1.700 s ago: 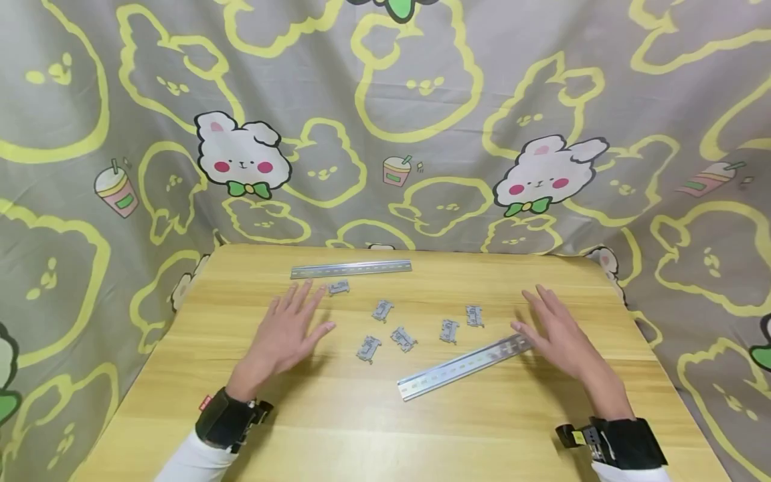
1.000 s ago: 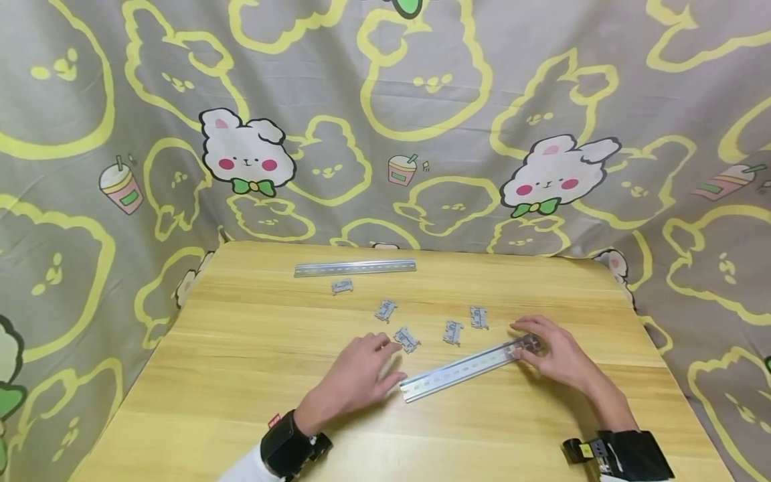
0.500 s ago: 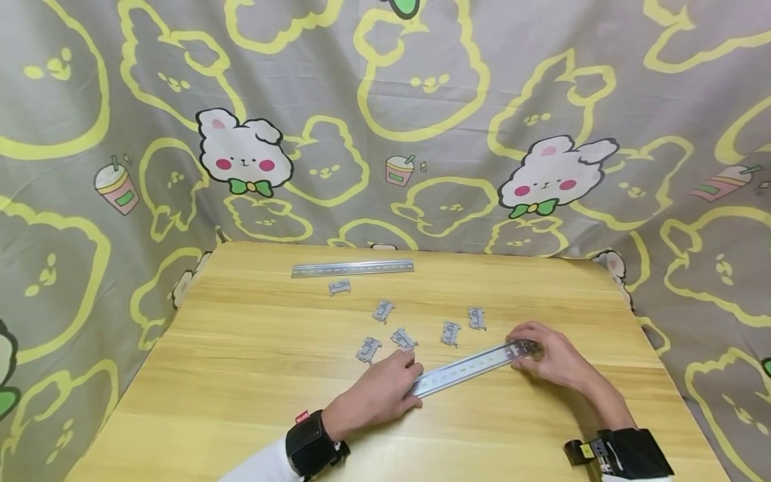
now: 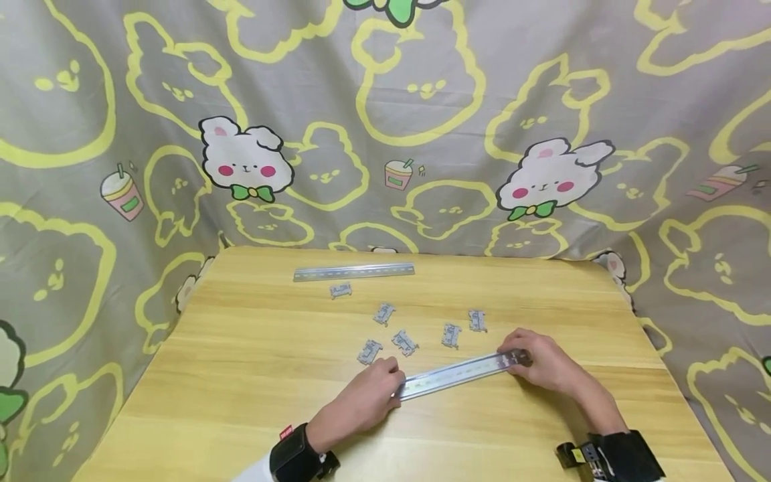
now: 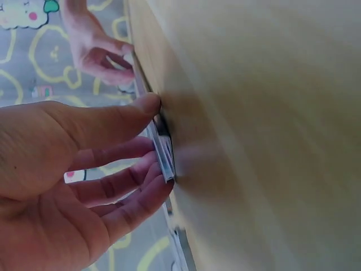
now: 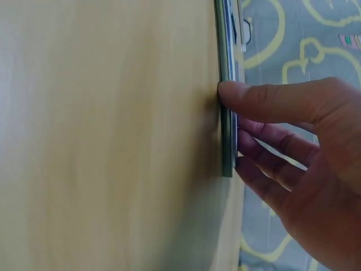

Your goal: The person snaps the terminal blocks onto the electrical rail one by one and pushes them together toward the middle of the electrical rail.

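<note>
A slotted silver DIN rail slants across the front middle of the table, its right end farther back. My left hand pinches its left end; the left wrist view shows the thumb on the near edge and the fingers curled along the other. At the opposite end, my right hand grips the rail between thumb and fingers, as the right wrist view also shows with the rail close over the table. Just behind the rail lie grey terminal blocks, among them one and another near my left hand.
A second DIN rail lies at the back of the wooden table, with a terminal block before it. More blocks, such as this terminal block, are spread over the middle. A patterned curtain encloses the back and sides.
My left hand came in from the left and took the rail's left end, while my right hand closed on the other end. The rail has shifted slightly left and lies at a flatter slant.
</note>
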